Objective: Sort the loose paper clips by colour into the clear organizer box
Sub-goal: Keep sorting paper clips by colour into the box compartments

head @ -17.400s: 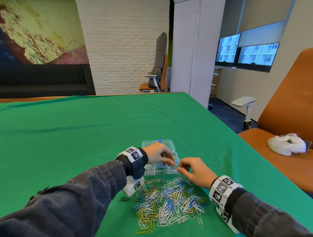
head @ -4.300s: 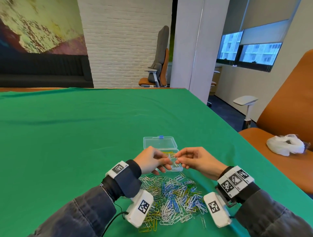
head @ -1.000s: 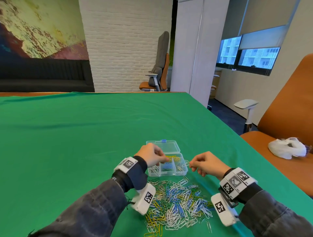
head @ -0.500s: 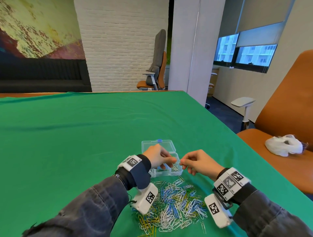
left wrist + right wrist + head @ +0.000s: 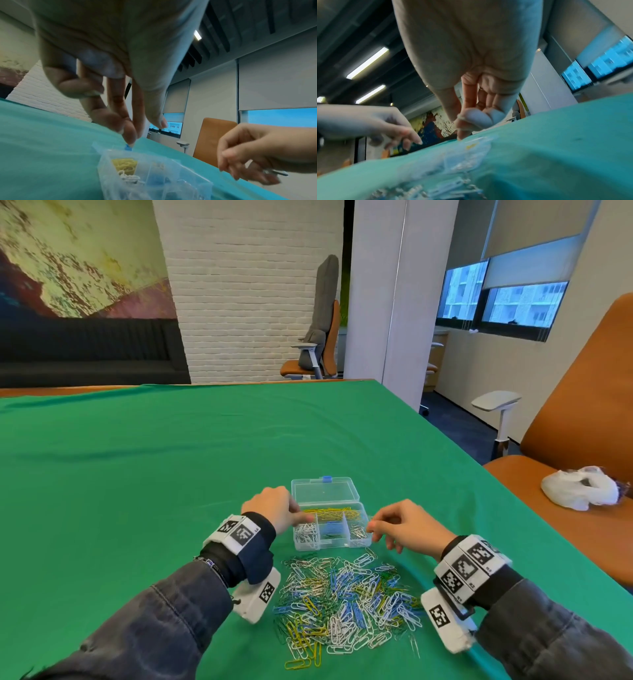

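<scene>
The clear organizer box (image 5: 331, 525) stands open on the green cloth (image 5: 137, 474), its lid (image 5: 324, 490) laid flat behind it with a blue latch (image 5: 326, 478) at the far edge. Its near row holds white clips in the left compartment (image 5: 306, 534), blue clips in the middle and silvery clips on the right; yellow clips fill the long rear compartment (image 5: 330, 512).

The left hand (image 5: 274, 508) hovers at the box's left edge, fingers extended downward and close together; no clip can be made out in them. The right hand (image 5: 404, 525) sits at the right edge, thumb and forefinger pressed together; the left wrist view shows a thin clip (image 5: 276, 173) in its fingers. The loose paper clips (image 5: 346, 594) lie heaped just in front of the box, between the wrists.

Both wristbands (image 5: 236, 534) carry black-and-white square code markers; no lettering is legible.
</scene>
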Demonstrator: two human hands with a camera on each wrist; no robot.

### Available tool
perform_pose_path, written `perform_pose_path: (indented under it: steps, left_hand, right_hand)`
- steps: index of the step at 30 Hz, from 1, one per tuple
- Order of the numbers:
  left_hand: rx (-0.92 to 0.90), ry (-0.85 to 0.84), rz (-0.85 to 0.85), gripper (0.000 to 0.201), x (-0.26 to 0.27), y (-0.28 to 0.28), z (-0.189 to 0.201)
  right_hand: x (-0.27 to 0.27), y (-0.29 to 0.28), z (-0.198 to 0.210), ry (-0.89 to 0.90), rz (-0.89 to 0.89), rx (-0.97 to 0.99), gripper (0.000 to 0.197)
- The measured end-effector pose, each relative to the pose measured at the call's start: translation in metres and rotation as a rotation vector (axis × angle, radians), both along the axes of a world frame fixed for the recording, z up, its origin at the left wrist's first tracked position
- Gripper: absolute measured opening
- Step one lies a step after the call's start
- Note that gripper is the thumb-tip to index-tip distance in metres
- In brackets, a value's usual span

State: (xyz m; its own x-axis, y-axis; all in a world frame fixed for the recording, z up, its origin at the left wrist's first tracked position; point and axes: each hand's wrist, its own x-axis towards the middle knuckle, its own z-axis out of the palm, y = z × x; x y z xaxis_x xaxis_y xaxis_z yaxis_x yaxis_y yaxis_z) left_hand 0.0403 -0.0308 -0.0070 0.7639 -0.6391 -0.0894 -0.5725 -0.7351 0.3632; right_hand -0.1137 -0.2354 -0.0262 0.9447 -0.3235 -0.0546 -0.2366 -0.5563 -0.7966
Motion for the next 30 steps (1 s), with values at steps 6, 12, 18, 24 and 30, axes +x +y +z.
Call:
perform_pose_path:
  steps: [6,12,18,24,30]
  left_hand:
    - [0.001,-0.065,-0.087,0.019,-0.012,0.018,0.012]
    - [0.139,-0.053,-0.144,0.016,-0.029,0.027,-0.002]
    - [0.175,0.035,-0.154,0.025,-0.038,0.027,-0.019]
    - [0.126,-0.054,-0.149,0.009,-0.039,0.026,-0.019]
    - [0.165,0.027,-0.258,0.039,-0.049,0.023,-0.023]
  right_hand:
    - [-0.011,-0.021,-0.011,0.086,0.0,-0.513,0.015]
    - [-0.016,-0.027,-0.019,0.187,-0.004,-0.637,0.016]
    - [-0.008,-0.028,-0.023,0.097,-0.027,-0.596,0.015]
    - [0.0,-0.031,-0.029,0.039,-0.041,-0.546,0.013]
    - [0.003,-0.027,-0.032,0.028,0.04,-0.515,0.013]
